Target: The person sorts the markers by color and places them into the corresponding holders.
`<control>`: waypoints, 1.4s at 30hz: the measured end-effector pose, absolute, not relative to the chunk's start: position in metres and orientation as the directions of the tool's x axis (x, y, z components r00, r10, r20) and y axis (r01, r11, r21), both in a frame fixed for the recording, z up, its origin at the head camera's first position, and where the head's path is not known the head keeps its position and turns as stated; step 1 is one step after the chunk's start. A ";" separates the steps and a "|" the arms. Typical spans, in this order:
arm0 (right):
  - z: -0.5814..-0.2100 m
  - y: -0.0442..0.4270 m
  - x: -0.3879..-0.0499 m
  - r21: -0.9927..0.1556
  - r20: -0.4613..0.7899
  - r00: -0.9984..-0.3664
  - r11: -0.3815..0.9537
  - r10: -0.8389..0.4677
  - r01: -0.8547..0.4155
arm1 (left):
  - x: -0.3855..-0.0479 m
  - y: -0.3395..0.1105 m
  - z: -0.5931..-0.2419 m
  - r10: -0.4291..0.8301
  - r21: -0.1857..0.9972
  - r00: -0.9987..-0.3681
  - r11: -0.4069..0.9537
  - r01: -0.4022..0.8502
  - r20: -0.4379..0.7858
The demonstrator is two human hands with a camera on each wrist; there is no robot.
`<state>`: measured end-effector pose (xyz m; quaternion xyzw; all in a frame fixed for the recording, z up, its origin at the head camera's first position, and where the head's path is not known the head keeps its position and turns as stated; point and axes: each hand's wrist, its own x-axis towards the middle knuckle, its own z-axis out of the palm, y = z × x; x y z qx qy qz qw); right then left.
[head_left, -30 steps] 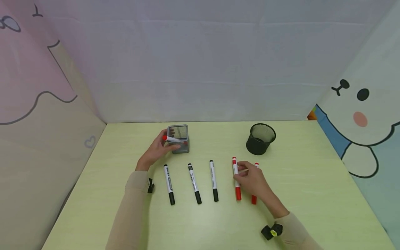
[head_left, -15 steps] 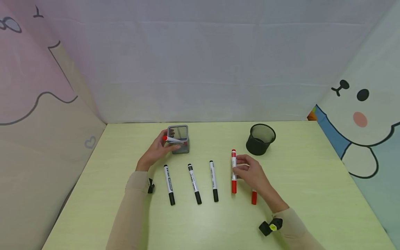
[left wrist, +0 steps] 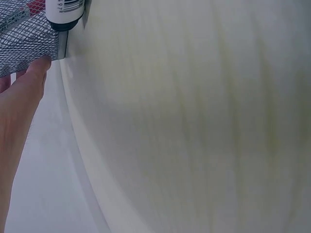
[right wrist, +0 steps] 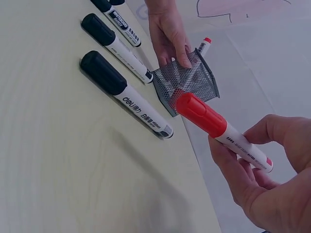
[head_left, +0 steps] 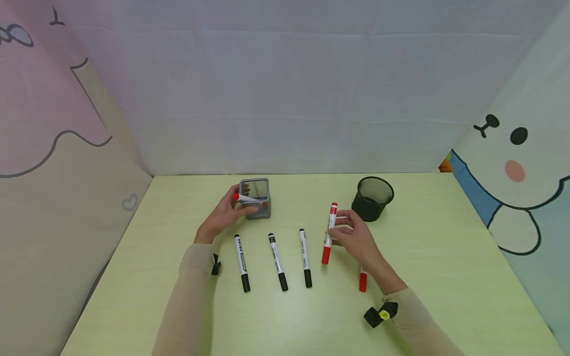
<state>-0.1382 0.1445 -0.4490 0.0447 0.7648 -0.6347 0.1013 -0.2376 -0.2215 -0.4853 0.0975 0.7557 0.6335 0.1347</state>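
Head view: my right hand (head_left: pixel 357 237) pinches a red-capped white marker (head_left: pixel 332 222)!
Left hand (head_left: pixel 221 215) grips the square grey mesh holder (head_left: pixel 263 210), likely steadying it.

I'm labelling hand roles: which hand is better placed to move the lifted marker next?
Probably the right hand: it pinches a red marker clear of the table, while the left hand holds the gray mesh holder.

A pale yellow-green table (head_left: pixel 450 257) is filling the lower half, a creased greyish sheet (head_left: pixel 285 99) is hanging across the top, a pink-and-cream wall (head_left: pixel 40 104) is lining the left, and a cartoon-animal wall (head_left: pixel 543 198) is lining the right.
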 end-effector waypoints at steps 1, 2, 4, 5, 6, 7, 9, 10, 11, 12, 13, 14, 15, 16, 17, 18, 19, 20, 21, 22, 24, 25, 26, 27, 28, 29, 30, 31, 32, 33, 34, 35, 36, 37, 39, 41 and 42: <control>-0.448 0.144 -0.139 -0.964 -0.211 -0.976 0.179 -0.059 0.198 | -0.238 -0.221 -0.486 0.319 0.984 -0.944 0.176 -0.022 -0.078; -0.447 0.143 -0.140 -0.966 -0.207 -0.976 0.170 -0.060 0.195 | -0.238 -0.222 -0.486 0.320 0.984 -0.944 0.175 -0.021 -0.077; -0.446 0.141 -0.143 -0.970 -0.202 -0.977 0.153 -0.062 0.190 | -0.238 -0.222 -0.487 0.323 0.984 -0.944 0.176 -0.019 -0.076; -0.446 0.140 -0.144 -0.972 -0.197 -0.978 0.145 -0.064 0.186 | -0.239 -0.222 -0.488 0.321 0.984 -0.944 0.178 -0.020 -0.078; -0.445 0.138 -0.146 -0.973 -0.195 -0.979 0.140 -0.064 0.185 | -0.239 -0.222 -0.488 0.322 0.984 -0.944 0.178 -0.021 -0.079; -0.445 0.137 -0.147 -0.974 -0.191 -0.979 0.136 -0.065 0.181 | -0.239 -0.222 -0.488 0.321 0.983 -0.944 0.180 -0.022 -0.080; -0.445 0.135 -0.149 -0.976 -0.187 -0.980 0.129 -0.064 0.178 | -0.239 -0.223 -0.488 0.322 0.983 -0.943 0.181 -0.023 -0.081; -0.445 0.133 -0.151 -0.977 -0.183 -0.981 0.122 -0.066 0.174 | -0.239 -0.223 -0.487 0.322 0.983 -0.943 0.182 -0.023 -0.082; -0.444 0.132 -0.152 -0.978 -0.181 -0.981 0.113 -0.065 0.173 | -0.238 -0.223 -0.487 0.322 0.983 -0.943 0.181 -0.024 -0.083; -0.444 0.130 -0.154 -0.980 -0.177 -0.982 0.102 -0.065 0.170 | -0.238 -0.223 -0.487 0.323 0.983 -0.943 0.182 -0.024 -0.082; -0.444 0.129 -0.155 -0.982 -0.174 -0.983 0.090 -0.066 0.168 | -0.238 -0.223 -0.486 0.323 0.982 -0.943 0.185 -0.023 -0.083; -0.444 0.127 -0.157 -0.983 -0.173 -0.983 0.078 -0.065 0.168 | -0.238 -0.223 -0.486 0.323 0.982 -0.943 0.186 -0.023 -0.083; -0.445 0.126 -0.159 -0.984 -0.169 -0.983 0.067 -0.066 0.165 | -0.238 -0.223 -0.486 0.322 0.982 -0.943 0.187 -0.023 -0.084; -0.445 0.125 -0.161 -0.985 -0.165 -0.984 0.057 -0.067 0.162 | -0.238 -0.222 -0.486 0.322 0.982 -0.943 0.189 -0.024 -0.085; -0.445 0.123 -0.163 -0.985 -0.167 -0.984 0.051 -0.063 0.164 | -0.238 -0.222 -0.486 0.321 0.981 -0.943 0.191 -0.024 -0.086; -0.444 0.122 -0.164 -0.986 -0.163 -0.985 0.045 -0.062 0.161 | -0.238 -0.222 -0.486 0.320 0.981 -0.943 0.192 -0.024 -0.086; -0.443 0.120 -0.165 -0.986 -0.165 -0.985 0.040 -0.057 0.163 | -0.237 -0.222 -0.485 0.319 0.981 -0.944 0.193 -0.025 -0.087; -0.442 0.119 -0.166 -0.986 -0.164 -0.985 0.034 -0.055 0.162 | -0.237 -0.222 -0.485 0.318 0.981 -0.944 0.194 -0.026 -0.088; -0.441 0.118 -0.167 -0.987 -0.162 -0.985 0.029 -0.054 0.161 | -0.237 -0.221 -0.485 0.318 0.981 -0.944 0.195 -0.026 -0.089; -0.440 0.117 -0.168 -0.987 -0.160 -0.986 0.024 -0.053 0.159 | -0.237 -0.221 -0.484 0.318 0.981 -0.944 0.193 -0.026 -0.088; -0.439 0.115 -0.169 -0.988 -0.154 -0.987 0.010 -0.051 0.154 | -0.236 -0.221 -0.484 0.317 0.982 -0.945 0.189 -0.025 -0.085; -0.439 0.114 -0.170 -0.988 -0.154 -0.987 0.003 -0.052 0.154 | -0.237 -0.221 -0.484 0.316 0.982 -0.945 0.190 -0.024 -0.085; -0.440 0.114 -0.171 -0.989 -0.151 -0.987 -0.002 -0.056 0.151 | -0.237 -0.221 -0.485 0.316 0.982 -0.945 0.187 -0.022 -0.082; -0.440 0.113 -0.172 -0.989 -0.148 -0.987 -0.006 -0.057 0.149 | -0.237 -0.221 -0.485 0.317 0.983 -0.945 0.184 -0.021 -0.080; -0.441 0.113 -0.173 -0.989 -0.146 -0.988 -0.010 -0.056 0.147 | -0.238 -0.221 -0.485 0.318 0.983 -0.945 0.181 -0.019 -0.077; -0.441 0.112 -0.174 -0.989 -0.145 -0.988 -0.014 -0.057 0.146 | -0.238 -0.221 -0.485 0.318 0.984 -0.945 0.180 -0.016 -0.074; -0.441 0.111 -0.176 -0.990 -0.143 -0.988 -0.015 -0.058 0.144 | -0.238 -0.221 -0.486 0.319 0.984 -0.945 0.179 -0.013 -0.071; -0.442 0.110 -0.177 -0.990 -0.140 -0.988 -0.018 -0.059 0.141 | -0.239 -0.220 -0.486 0.321 0.984 -0.945 0.178 -0.010 -0.068; -0.441 0.109 -0.178 -0.991 -0.134 -0.989 -0.017 -0.060 0.135 | -0.239 -0.220 -0.486 0.323 0.984 -0.944 0.177 -0.008 -0.066; -0.441 0.108 -0.179 -0.992 -0.127 -0.990 -0.017 -0.059 0.128 | -0.239 -0.220 -0.486 0.325 0.984 -0.944 0.178 -0.006 -0.065; -0.440 0.106 -0.180 -0.992 -0.119 -0.991 -0.020 -0.060 0.121 | -0.239 -0.220 -0.486 0.326 0.984 -0.943 0.178 -0.004 -0.063; -0.439 0.105 -0.181 -0.994 -0.109 -0.992 -0.026 -0.060 0.110 | -0.239 -0.220 -0.486 0.327 0.984 -0.943 0.179 -0.004 -0.063; -0.438 0.103 -0.182 -0.995 -0.097 -0.993 -0.031 -0.062 0.099 | -0.238 -0.220 -0.486 0.328 0.984 -0.943 0.180 -0.004 -0.064; -0.437 0.101 -0.183 -0.995 -0.085 -0.994 -0.042 -0.064 0.088 | -0.238 -0.220 -0.486 0.328 0.983 -0.942 0.183 -0.005 -0.066; -0.435 0.098 -0.185 -0.996 -0.060 -0.996 -0.066 -0.066 0.064 | -0.238 -0.221 -0.486 0.326 0.983 -0.943 0.182 -0.012 -0.072; -0.435 0.095 -0.188 -0.995 -0.037 -0.997 -0.095 -0.071 0.043 | -0.239 -0.221 -0.487 0.325 0.984 -0.943 0.180 -0.017 -0.075; -0.434 0.093 -0.189 -0.994 -0.028 -0.997 -0.105 -0.072 0.035 | -0.239 -0.222 -0.487 0.325 0.984 -0.943 0.179 -0.019 -0.077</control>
